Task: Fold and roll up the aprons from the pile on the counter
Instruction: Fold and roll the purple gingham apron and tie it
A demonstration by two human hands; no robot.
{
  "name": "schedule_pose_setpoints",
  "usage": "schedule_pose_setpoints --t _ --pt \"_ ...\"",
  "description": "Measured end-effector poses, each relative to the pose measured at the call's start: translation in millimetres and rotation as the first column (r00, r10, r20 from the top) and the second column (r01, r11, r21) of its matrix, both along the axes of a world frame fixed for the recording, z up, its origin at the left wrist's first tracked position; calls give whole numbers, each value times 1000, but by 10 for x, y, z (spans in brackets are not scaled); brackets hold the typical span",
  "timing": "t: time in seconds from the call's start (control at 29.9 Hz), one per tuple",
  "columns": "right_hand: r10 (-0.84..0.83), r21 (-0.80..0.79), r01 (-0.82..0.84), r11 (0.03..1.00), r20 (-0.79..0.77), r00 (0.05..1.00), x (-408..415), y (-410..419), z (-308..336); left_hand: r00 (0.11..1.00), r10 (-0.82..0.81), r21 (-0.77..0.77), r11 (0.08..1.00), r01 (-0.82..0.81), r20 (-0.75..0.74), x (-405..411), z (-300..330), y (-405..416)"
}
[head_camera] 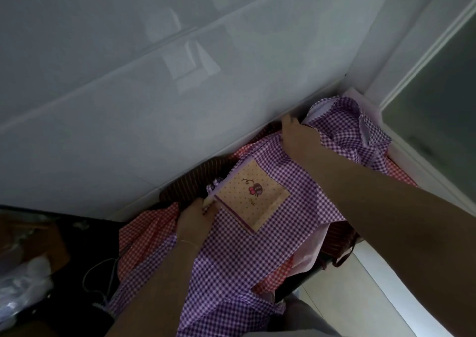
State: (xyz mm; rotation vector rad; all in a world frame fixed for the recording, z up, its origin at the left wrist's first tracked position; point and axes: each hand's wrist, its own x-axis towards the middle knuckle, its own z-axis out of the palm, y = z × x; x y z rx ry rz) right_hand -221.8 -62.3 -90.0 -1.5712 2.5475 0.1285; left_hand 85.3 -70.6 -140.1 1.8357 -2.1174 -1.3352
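Observation:
A purple-and-white checked apron (278,233) lies spread over the pile on the dark counter, its peach pocket (253,195) with a small bee picture facing up. My left hand (195,218) pinches the apron's edge just left of the pocket. My right hand (296,135) reaches to the far edge near the wall and grips the cloth there. Under it lie a red checked apron (146,233) and a dark brown striped apron (190,182).
A white tiled wall (154,91) runs close behind the pile. A white door frame (417,78) stands at the right, with pale floor (360,285) below. Crumpled plastic bags (23,285) and a thin cord (100,280) lie on the dark counter at the left.

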Motion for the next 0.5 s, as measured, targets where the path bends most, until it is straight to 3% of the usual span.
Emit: schedule_pose_setpoints --t 0.1,0.2,0.27,0.37,0.44,0.5 --pt "7 62 -5 998 -30 1000 -103 89 -3 982 -131 235 959 161 -136 26 -10 8" --pt "17 31 -19 999 58 998 -163 226 39 946 -296 302 897 324 -136 19 71 3" --pt "17 32 -20 999 108 994 -196 367 88 933 -320 385 850 359 -165 -12 122 11" --pt "-15 86 9 996 67 998 -203 655 126 895 -409 524 730 439 -181 -90 218 74" --pt "-80 237 71 969 27 996 -254 851 138 852 -481 612 616 496 -206 -148 285 157" --pt "-175 509 125 852 51 983 -304 1004 185 782 -593 668 504 547 -192 -151 319 221"
